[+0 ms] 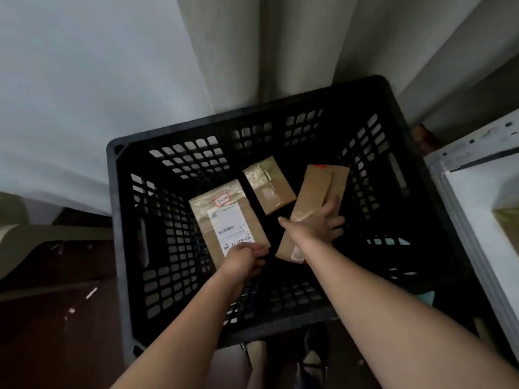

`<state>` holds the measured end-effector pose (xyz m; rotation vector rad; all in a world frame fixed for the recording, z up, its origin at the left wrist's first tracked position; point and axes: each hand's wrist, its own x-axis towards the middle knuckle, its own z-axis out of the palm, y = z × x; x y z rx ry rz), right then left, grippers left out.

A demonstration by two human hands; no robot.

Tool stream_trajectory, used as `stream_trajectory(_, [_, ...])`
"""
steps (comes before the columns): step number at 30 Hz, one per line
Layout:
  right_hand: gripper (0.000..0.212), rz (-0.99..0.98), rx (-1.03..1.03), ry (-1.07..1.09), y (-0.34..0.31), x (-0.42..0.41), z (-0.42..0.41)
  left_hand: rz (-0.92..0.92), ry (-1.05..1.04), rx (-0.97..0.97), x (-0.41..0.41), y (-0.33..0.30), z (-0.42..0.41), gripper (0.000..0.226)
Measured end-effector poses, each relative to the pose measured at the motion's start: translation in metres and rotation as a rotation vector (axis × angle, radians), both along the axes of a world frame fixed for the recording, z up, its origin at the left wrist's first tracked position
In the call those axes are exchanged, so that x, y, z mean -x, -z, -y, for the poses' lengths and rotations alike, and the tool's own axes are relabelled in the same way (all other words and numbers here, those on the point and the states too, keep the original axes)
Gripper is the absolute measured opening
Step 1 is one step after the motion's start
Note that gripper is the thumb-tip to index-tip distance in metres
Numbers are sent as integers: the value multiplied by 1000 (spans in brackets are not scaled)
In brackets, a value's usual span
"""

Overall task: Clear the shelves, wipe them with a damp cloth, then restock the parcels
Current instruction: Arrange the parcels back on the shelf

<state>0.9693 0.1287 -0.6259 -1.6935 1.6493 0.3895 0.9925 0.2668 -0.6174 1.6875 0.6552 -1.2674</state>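
Down in the black crate (123,220), three parcels lie on the bottom. Farthest left is the labelled parcel (227,220), its long axis running away from the person; the left hand (244,258) pinches its near edge, fingers curled over the label end. Behind and between the two hands sits a small taped parcel (269,186), untouched. To the right, a long flat parcel (314,203) leans at a slant, near end low and far end toward the crate's right wall; the right hand (317,223) lies on its middle with fingers spread, so this grip is wide and pressing rather than closed. At far right stands the white shelf (471,197), nearer the right arm. Lifting toward it would probably mean the long parcel goes first.
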Motion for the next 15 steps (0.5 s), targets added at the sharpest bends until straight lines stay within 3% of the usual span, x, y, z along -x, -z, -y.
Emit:
stream_trajectory(7, [124, 52, -85, 78, -17, 12, 25, -7, -18, 23, -2, -15, 8, 30])
stream_trajectory(12, [126, 212, -183, 64, -58, 26, 48, -19, -57, 18, -3, -35, 4, 13])
stream_trajectory(15, [120, 327, -233, 40, -86, 34, 58, 22, -22, 35, -9, -56, 7, 28])
